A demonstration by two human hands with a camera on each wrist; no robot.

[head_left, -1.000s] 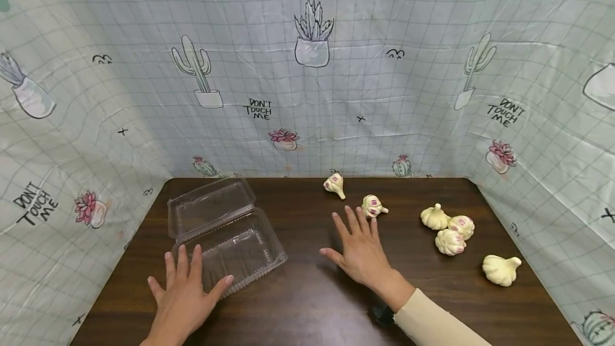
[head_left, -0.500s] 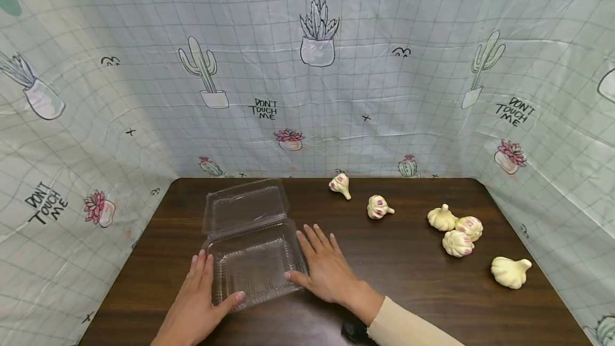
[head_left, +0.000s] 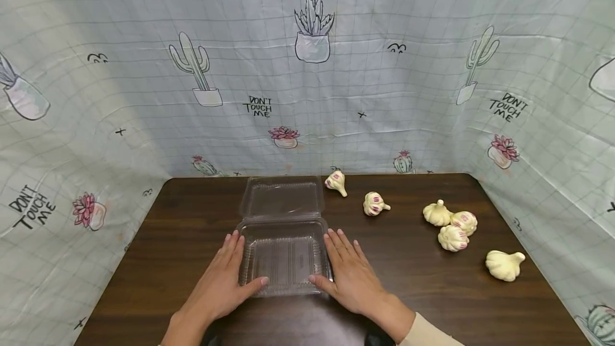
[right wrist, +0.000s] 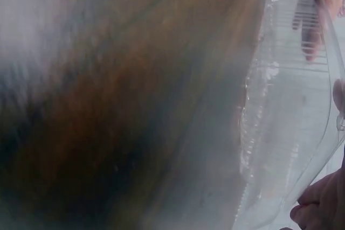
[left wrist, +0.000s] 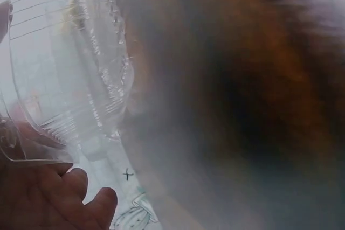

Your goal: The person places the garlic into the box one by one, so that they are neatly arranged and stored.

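A person's left hand (head_left: 221, 282) and right hand (head_left: 354, 284) rest on either side of a clear, hinged, rectangular plastic container (head_left: 287, 261), both with fingers extended nearly straight and held together, thumbs spread inward. The left fingers lie along the container's left rim and the right fingers along its right rim, each thumb reaching toward a near corner. The container sits left of centre on a dark brown wood-grain counter (head_left: 408, 303), its shallow base toward the person and its thin transparent lid (head_left: 282, 199) folded back on the far side. The plastic is glossy, with rounded corners, a ribbed floor and finely ridged walls; the wrist views show those ridges up close beside blurred brown. Six cream, lobed garlic bulbs with short stems lie beyond and to the right: one purple-streaked bulb (head_left: 336, 182) near the lid, a second streaked bulb (head_left: 373, 204) nearer the person, a cluster of three, made of a plain bulb (head_left: 436, 213) and two streaked ones, and a lone plain bulb (head_left: 503, 266) at far right. A beige sleeve (head_left: 428, 332) covers the right forearm. Pale, grid-patterned cloth (head_left: 360, 84) printed with potted plants surrounds the counter.
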